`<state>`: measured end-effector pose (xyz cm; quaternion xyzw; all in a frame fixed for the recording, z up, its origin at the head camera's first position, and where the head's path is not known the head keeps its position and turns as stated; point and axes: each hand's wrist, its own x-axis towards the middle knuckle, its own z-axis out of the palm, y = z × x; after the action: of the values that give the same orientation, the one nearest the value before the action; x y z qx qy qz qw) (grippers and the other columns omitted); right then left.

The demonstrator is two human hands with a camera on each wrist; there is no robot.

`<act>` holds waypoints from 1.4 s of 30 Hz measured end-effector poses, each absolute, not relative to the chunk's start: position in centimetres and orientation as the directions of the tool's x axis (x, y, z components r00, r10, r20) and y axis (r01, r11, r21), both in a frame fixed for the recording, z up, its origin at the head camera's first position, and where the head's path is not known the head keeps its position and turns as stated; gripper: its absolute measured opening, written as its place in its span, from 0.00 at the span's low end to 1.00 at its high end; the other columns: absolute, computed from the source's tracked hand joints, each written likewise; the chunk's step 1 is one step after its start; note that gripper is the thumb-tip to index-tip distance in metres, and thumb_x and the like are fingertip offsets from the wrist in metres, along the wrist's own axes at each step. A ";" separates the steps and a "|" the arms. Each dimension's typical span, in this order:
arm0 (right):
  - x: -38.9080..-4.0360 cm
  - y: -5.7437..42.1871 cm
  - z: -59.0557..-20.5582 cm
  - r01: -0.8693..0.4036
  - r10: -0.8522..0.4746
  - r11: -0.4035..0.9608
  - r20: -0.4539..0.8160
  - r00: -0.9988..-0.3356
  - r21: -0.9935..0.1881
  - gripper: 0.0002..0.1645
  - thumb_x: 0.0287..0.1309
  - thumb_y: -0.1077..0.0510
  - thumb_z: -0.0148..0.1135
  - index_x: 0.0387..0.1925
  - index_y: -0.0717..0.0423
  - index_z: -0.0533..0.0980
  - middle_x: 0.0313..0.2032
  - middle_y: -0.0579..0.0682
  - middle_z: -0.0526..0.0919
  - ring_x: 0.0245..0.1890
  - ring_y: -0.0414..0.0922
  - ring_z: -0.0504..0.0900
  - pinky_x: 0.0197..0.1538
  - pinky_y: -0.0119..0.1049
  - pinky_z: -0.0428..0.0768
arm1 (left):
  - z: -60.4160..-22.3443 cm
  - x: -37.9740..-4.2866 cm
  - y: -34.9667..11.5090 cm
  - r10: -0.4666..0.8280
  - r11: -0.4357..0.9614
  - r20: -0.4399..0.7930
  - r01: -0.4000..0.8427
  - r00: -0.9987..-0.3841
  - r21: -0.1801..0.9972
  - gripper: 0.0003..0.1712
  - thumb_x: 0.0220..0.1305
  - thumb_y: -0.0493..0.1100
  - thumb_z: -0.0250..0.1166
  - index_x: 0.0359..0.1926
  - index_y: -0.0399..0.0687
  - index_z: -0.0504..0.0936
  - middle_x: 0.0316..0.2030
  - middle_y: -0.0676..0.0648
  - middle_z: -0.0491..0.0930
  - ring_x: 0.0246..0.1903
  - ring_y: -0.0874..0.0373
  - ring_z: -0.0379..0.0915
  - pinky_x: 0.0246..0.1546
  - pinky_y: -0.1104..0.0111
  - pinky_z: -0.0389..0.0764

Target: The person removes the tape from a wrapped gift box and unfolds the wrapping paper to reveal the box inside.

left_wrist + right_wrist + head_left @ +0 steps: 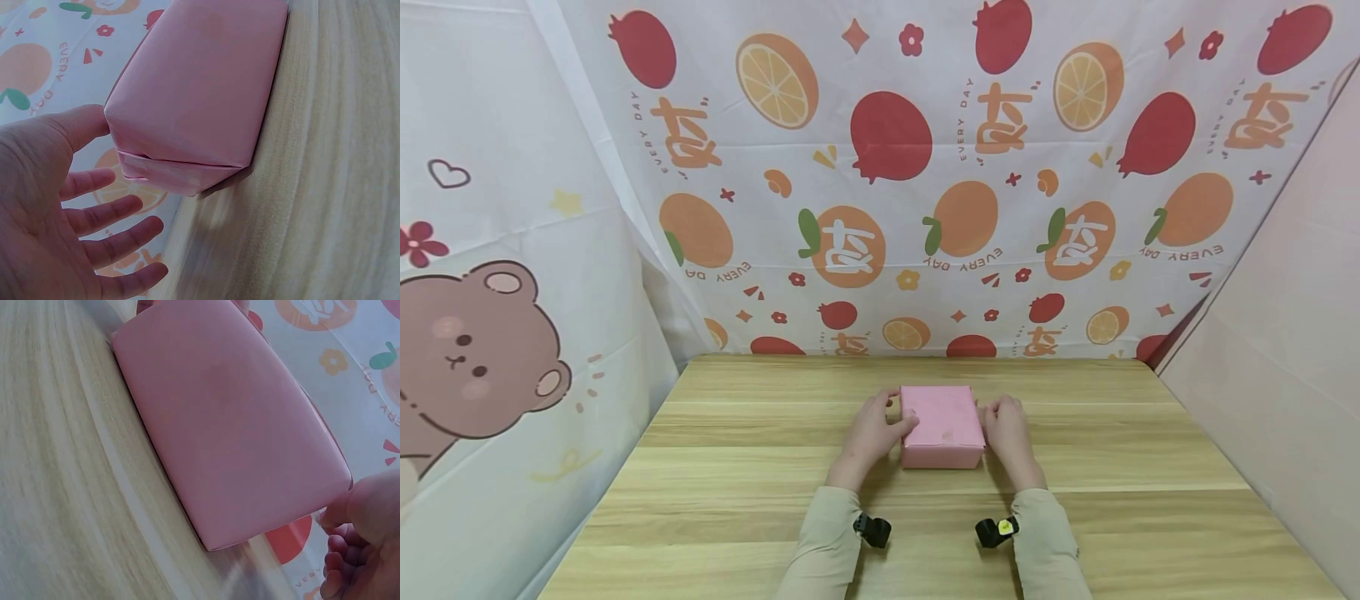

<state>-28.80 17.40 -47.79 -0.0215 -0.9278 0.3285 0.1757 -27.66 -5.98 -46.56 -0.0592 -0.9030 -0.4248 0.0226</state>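
Note:
A pink paper-wrapped box (pixel 942 417) sits on the wooden table between both hands. Its near end shows a folded seam of paper in the left wrist view. My left hand (pixel 877 429) is at the box's left side, the thumb reaching onto the top edge. Its other fingers (pixel 125 244) are straight and spread, away from the paper. At the right side, my right hand (pixel 1009 425) has curled fingers, with thumb and forefinger pinching at the box's end edge. What lies between those fingertips is mostly hidden in the right wrist view.
Bare wooden tabletop (pixel 737 483) spreads around the box. A fruit-print cloth (pixel 887 137) hangs behind the table, with a bear-print cloth (pixel 482 350) on the left and a plain pale cloth (pixel 1277 358) on the right. Both sleeves carry a small black wrist camera (pixel 872 530).

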 end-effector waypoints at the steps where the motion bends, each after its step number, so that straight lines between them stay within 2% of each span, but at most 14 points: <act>1: -28.8 17.4 -47.8 -0.068 0.159 0.785 0.306 -0.939 -0.616 0.07 0.60 0.66 0.53 0.31 0.68 0.74 0.35 0.65 0.77 0.39 0.59 0.78 0.47 0.52 0.78 | -46.6 -27.6 -6.0 0.087 0.629 0.091 0.125 -0.992 0.767 0.39 0.59 0.58 0.68 0.67 0.49 0.69 0.60 0.39 0.75 0.58 0.44 0.73 0.57 0.49 0.75; 12: -28.8 18.0 -47.7 -0.007 0.199 0.784 0.262 -0.944 -0.620 0.08 0.60 0.66 0.53 0.32 0.70 0.74 0.35 0.66 0.77 0.39 0.59 0.78 0.47 0.53 0.78 | -46.4 -27.6 -6.1 0.090 0.622 0.106 0.139 -0.990 0.771 0.40 0.59 0.58 0.68 0.67 0.46 0.68 0.63 0.38 0.72 0.63 0.43 0.68 0.62 0.48 0.71; 17: -28.7 18.7 -47.5 0.013 0.242 0.761 0.266 -0.933 -0.648 0.09 0.59 0.64 0.53 0.32 0.70 0.75 0.36 0.67 0.76 0.39 0.60 0.77 0.47 0.54 0.77 | -46.5 -27.6 -6.3 0.100 0.614 0.105 0.145 -0.989 0.776 0.42 0.59 0.56 0.68 0.70 0.44 0.65 0.67 0.37 0.67 0.68 0.42 0.62 0.67 0.47 0.66; 22: -28.9 19.1 -47.3 0.013 0.258 0.732 0.260 -0.930 -0.681 0.09 0.59 0.62 0.53 0.33 0.68 0.75 0.36 0.64 0.76 0.37 0.57 0.77 0.44 0.51 0.77 | -46.7 -27.9 -6.3 0.142 0.608 0.145 0.201 -0.979 0.768 0.44 0.59 0.54 0.68 0.71 0.44 0.62 0.70 0.38 0.63 0.71 0.42 0.57 0.70 0.49 0.61; 31: -29.0 19.1 -47.1 0.009 0.259 0.712 0.250 -0.933 -0.702 0.10 0.61 0.61 0.53 0.38 0.65 0.74 0.36 0.61 0.76 0.39 0.54 0.77 0.44 0.50 0.76 | -46.5 -27.6 -6.4 0.213 0.634 0.165 0.265 -0.963 0.727 0.41 0.58 0.51 0.65 0.70 0.43 0.64 0.71 0.38 0.61 0.71 0.38 0.56 0.70 0.48 0.61; 42: -28.9 18.8 -47.1 -0.042 0.244 0.707 0.299 -0.922 -0.706 0.08 0.59 0.63 0.55 0.38 0.64 0.75 0.35 0.59 0.78 0.37 0.53 0.78 0.43 0.45 0.76 | -46.5 -27.4 -6.3 0.117 0.699 0.151 0.189 -0.982 0.690 0.39 0.59 0.60 0.66 0.68 0.50 0.69 0.64 0.41 0.70 0.64 0.43 0.66 0.63 0.49 0.70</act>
<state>-28.86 18.82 -47.06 -0.0559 -0.9044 0.3785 0.1890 -27.37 -6.32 -46.50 -0.0832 -0.9204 -0.3790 0.0478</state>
